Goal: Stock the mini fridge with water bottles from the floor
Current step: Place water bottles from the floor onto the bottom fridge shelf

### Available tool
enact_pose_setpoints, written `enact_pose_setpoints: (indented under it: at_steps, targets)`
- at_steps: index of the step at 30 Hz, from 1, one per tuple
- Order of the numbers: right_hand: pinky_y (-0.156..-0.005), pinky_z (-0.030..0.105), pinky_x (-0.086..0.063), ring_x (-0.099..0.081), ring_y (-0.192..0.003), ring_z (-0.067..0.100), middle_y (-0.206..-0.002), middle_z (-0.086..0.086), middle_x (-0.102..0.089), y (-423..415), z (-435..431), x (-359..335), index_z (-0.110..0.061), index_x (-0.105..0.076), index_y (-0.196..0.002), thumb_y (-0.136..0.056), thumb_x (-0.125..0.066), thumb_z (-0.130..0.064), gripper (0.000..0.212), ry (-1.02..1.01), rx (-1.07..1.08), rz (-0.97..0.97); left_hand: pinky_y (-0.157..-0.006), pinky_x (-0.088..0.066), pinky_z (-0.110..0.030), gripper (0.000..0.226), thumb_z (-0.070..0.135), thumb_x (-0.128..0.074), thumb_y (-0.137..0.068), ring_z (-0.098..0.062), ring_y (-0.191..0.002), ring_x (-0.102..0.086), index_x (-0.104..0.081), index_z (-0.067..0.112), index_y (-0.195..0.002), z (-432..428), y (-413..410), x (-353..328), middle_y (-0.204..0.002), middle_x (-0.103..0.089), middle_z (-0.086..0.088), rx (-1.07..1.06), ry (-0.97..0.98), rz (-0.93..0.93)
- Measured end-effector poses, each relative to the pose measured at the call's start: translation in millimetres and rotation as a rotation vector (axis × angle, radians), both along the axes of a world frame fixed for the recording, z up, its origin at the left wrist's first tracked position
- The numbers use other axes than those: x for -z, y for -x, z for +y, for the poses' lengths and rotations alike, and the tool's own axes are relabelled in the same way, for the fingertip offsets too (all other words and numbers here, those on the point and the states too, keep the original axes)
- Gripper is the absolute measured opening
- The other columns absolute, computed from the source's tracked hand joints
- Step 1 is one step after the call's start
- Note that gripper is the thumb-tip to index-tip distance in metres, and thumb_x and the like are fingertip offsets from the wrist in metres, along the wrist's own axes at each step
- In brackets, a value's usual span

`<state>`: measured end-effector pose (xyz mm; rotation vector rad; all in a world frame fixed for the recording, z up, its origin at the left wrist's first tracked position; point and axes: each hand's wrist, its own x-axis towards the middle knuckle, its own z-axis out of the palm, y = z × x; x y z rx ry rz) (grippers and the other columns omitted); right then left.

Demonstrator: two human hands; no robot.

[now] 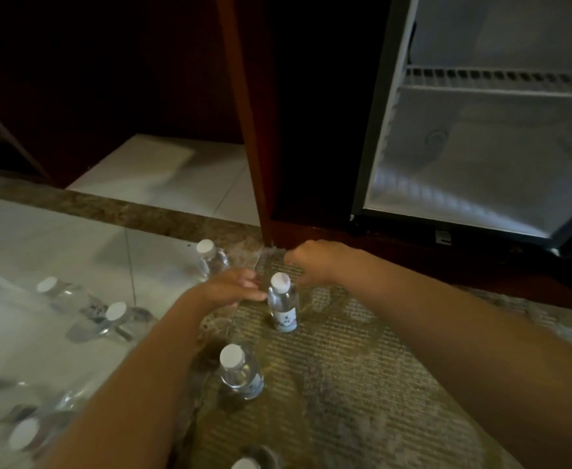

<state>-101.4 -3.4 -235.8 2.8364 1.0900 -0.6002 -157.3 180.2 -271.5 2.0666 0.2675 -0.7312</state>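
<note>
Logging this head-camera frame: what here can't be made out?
Head view, right hand: fingers curl behind its back, so any grip is hidden.
Left hand: blurred beside the upright bottle; contact unclear.
Bottom-edge bottle: cut off below its cap.
Left-side bottles: motion blur, labels unreadable.
Mini fridge: cropped by top and right edges.

Both bare arms reach forward and converge, the hands near each other but apart. The left hand (230, 287) stretches its fingers toward the right hand (313, 262), whose fingers curl under; whether they grip anything is unclear.
</note>
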Motion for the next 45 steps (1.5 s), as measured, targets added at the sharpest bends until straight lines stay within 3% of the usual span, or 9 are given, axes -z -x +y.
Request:
enact_pose_setpoints:
  at_steps: [3,8,13,19,24,30,36,40,45]
  targets:
    - [-0.073,0.035,-0.041,-0.056,-0.111,0.029,-0.122,0.008,-0.057,7,13,22,-0.018,-0.051,-0.121,-0.091,-0.054,-0.034,0.034,-0.043,0.008,0.009,-0.091,-0.044,-0.03,0.06,0.029,-0.073,-0.079,-0.02,-0.117,-0.055,-0.047,0.02,-0.132,4,0,20,-0.126,-0.06,-0.002,0.126,-0.085,0.077]
    - [-0.072,0.035,-0.043,-0.057,-0.11,0.028,-0.122,0.008,-0.058,14,16,43,-0.019,-0.044,-0.124,-0.093,-0.051,-0.035,0.036,-0.105,0.032,-0.017,-0.096,-0.044,-0.025,0.048,0.024,-0.072,-0.08,-0.012,-0.108,-0.059,-0.051,0.024,-0.123,2,-5,31,-0.11,-0.064,0.006,0.226,-0.056,0.078]
    - [-0.072,0.033,-0.041,-0.058,-0.108,0.03,-0.12,0.012,-0.059,14,20,41,-0.016,-0.047,-0.123,-0.093,-0.052,-0.029,0.033,-0.108,0.078,0.019,-0.108,-0.04,-0.039,0.085,0.047,-0.081,-0.052,-0.012,-0.118,-0.056,-0.049,0.028,-0.129,4,-7,50,-0.127,-0.061,0.006,0.205,0.039,0.048]
    - [-0.077,0.033,-0.04,-0.057,-0.109,0.031,-0.118,0.014,-0.059,13,11,23,-0.013,-0.05,-0.121,-0.093,-0.055,-0.028,0.033,-0.123,0.223,0.105,-0.106,-0.042,-0.034,0.058,0.028,-0.079,-0.071,-0.013,-0.114,-0.057,-0.05,0.029,-0.121,-11,-11,47,-0.13,-0.059,0.002,0.224,0.132,0.026]
    - [-0.073,0.03,-0.038,-0.058,-0.106,0.029,-0.115,0.013,-0.059,-2,-4,-24,-0.01,-0.053,-0.116,-0.092,-0.056,-0.029,0.03,-0.179,0.265,0.073,-0.105,-0.043,-0.039,0.1,0.064,-0.079,-0.042,-0.014,-0.116,-0.056,-0.047,0.029,-0.13,-23,-29,38,-0.128,-0.058,0.006,0.169,0.153,-0.152]
    - [-0.081,0.027,-0.035,-0.052,-0.111,0.026,-0.121,0.011,-0.055,-21,-34,-69,-0.009,-0.05,-0.122,-0.094,-0.053,-0.028,0.034,-0.371,0.376,0.012,-0.079,-0.047,-0.02,0.06,0.018,-0.078,-0.074,-0.017,-0.103,-0.059,-0.048,0.015,-0.126,-51,-56,-6,-0.109,-0.061,-0.001,0.119,0.239,-0.353]
    - [-0.071,0.023,-0.037,-0.05,-0.096,0.015,-0.103,-0.003,-0.051,-39,-73,-94,-0.013,-0.049,-0.121,-0.095,-0.051,-0.03,0.031,-0.604,0.499,0.001,-0.088,-0.049,-0.029,0.071,0.025,-0.08,-0.071,-0.017,-0.111,-0.056,-0.042,0.021,-0.131,-86,-83,-32,-0.119,-0.059,-0.002,0.119,0.207,-0.518]
    - [-0.083,0.027,-0.043,-0.053,-0.095,0.013,-0.102,-0.004,-0.054,-55,-99,-97,-0.016,-0.052,-0.121,-0.095,-0.051,-0.032,0.031,-0.842,0.644,0.047,-0.069,-0.044,-0.017,0.059,0.023,-0.077,-0.075,-0.016,-0.103,-0.056,-0.046,0.02,-0.125,-121,-98,-48,-0.113,-0.058,-0.001,0.099,0.181,-0.61]
    - [-0.071,0.03,-0.043,-0.051,-0.07,0.017,-0.074,0.007,-0.051,-73,-133,-86,-0.001,-0.059,-0.096,-0.094,-0.054,-0.03,0.029,-1.176,0.728,-0.004,-0.073,-0.047,-0.025,0.056,0.032,-0.078,-0.072,-0.016,-0.093,-0.057,-0.051,0.018,-0.119,-163,-120,-64,-0.105,-0.06,0.0,0.082,0.109,-0.699]
